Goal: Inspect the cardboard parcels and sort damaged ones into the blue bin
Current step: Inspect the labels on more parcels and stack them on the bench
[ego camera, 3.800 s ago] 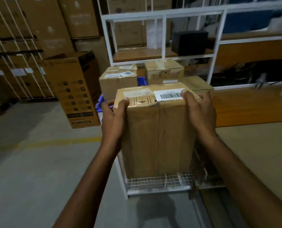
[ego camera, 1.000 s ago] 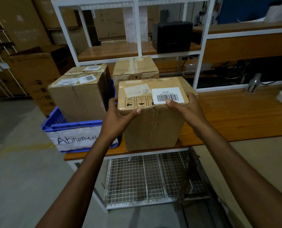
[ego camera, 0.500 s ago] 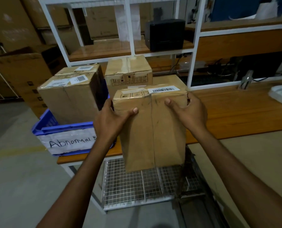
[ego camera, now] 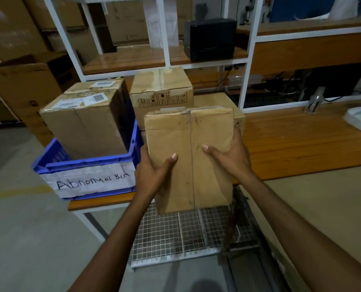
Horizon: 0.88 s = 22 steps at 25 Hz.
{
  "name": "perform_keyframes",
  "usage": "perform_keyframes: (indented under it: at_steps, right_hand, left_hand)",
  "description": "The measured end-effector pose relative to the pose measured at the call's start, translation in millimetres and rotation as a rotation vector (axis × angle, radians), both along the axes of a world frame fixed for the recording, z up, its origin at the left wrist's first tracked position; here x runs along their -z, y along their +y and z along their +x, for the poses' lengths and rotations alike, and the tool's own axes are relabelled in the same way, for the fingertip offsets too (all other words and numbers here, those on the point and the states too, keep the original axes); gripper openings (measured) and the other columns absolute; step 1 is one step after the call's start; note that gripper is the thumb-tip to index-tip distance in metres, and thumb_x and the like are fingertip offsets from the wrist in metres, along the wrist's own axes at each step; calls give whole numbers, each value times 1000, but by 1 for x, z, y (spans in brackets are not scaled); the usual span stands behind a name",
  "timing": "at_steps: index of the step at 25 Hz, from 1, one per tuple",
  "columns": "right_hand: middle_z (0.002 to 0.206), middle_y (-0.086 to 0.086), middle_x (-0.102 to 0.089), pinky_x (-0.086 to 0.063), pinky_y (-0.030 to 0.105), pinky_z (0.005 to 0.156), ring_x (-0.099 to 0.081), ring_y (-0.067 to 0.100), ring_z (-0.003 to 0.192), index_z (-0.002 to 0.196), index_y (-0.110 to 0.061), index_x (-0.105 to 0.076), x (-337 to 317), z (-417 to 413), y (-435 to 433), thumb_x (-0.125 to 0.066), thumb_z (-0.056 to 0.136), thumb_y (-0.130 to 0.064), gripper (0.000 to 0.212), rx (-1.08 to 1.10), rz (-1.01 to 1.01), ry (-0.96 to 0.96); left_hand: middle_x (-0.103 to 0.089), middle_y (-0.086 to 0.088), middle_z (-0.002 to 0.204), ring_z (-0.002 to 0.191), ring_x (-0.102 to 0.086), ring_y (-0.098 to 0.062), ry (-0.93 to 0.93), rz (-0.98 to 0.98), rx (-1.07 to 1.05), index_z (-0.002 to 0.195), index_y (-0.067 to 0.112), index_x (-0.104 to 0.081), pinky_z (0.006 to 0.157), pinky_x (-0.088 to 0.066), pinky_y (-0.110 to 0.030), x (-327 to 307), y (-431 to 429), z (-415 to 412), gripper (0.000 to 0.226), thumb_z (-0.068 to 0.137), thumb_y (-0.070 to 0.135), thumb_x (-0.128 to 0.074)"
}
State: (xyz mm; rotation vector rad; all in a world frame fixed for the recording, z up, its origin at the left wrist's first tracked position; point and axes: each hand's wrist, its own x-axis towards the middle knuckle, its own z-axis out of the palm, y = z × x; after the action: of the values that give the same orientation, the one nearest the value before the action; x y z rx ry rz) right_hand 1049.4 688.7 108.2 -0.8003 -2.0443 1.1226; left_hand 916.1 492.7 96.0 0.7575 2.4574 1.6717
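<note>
Both hands hold a tall brown cardboard parcel (ego camera: 196, 165) in front of the bench edge, tilted so its taped seam side faces me and its labelled top points away. My left hand (ego camera: 154, 171) grips its left side and my right hand (ego camera: 232, 157) grips its right side. To the left stands the blue bin (ego camera: 87, 167), its white label reading "Abnormal Bin". A labelled parcel (ego camera: 85, 121) sits inside the bin, with a second one partly hidden behind it.
A parcel with handling symbols (ego camera: 161, 91) and another parcel (ego camera: 217, 100) stand on the wooden bench (ego camera: 291, 140) behind the held one. A black printer (ego camera: 211, 39) sits on the white-framed shelf above. A wire-mesh shelf (ego camera: 186, 234) lies below. Large cartons (ego camera: 24, 85) stand on the left floor.
The parcel has tipped further towards me: its barcode top no longer shows and the seam side faces me. Both hands slid lower along its sides. The view moved closer to the bench.
</note>
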Motion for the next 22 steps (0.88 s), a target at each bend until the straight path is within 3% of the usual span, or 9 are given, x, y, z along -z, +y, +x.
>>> perform_keyframes:
  at_steps: [4,8,13,16,19,22]
  right_hand:
    - [131,-11,-52,-48,39,92,-53,16,116,144,-30,-32,-10,0,5,-80,80,-61,86,15,55,0]
    - [133,-6,-56,-46,38,92,-56,20,118,142,-25,-36,-5,-6,9,-82,80,-55,83,1,38,-110]
    - [135,-3,-57,-48,37,96,-55,18,123,148,-21,-39,29,-1,9,-95,69,-36,98,-107,-93,-158]
    - [133,2,-64,-48,31,87,-59,16,113,142,-17,-46,45,-4,-1,-94,70,-42,90,37,-92,-88]
    - [135,-9,-58,-47,34,94,-57,16,118,155,-32,-31,58,-4,-1,-86,77,-56,99,-55,-184,-166]
    - [138,-10,-57,-46,33,96,-56,17,121,158,-31,-26,65,-2,1,-87,78,-52,103,-100,-239,-214]
  left_hand:
    - [-66,2,137,121,-64,-24,119,-15,-154,142,31,-45,100,-52,-48,-15,-2,2,83,78,71,-79]
    - [-68,-3,136,121,-66,-29,134,-84,-180,147,27,-48,94,-48,-40,-8,-6,5,81,81,65,-79]
    - [-56,-3,152,133,-57,-31,40,-199,32,163,37,-21,105,-51,-53,26,-15,-13,114,74,52,-91]
    - [-57,0,150,132,-58,-24,16,-131,6,159,33,-29,102,-49,-41,35,-14,-11,103,78,45,-91]
    - [-59,6,138,126,-61,-23,-29,-72,-42,149,24,-38,90,-45,-31,38,-9,-6,85,83,44,-87]
    - [-51,2,146,127,-58,-25,-107,-152,109,158,32,-22,96,-51,-40,46,-11,-10,100,83,50,-85]
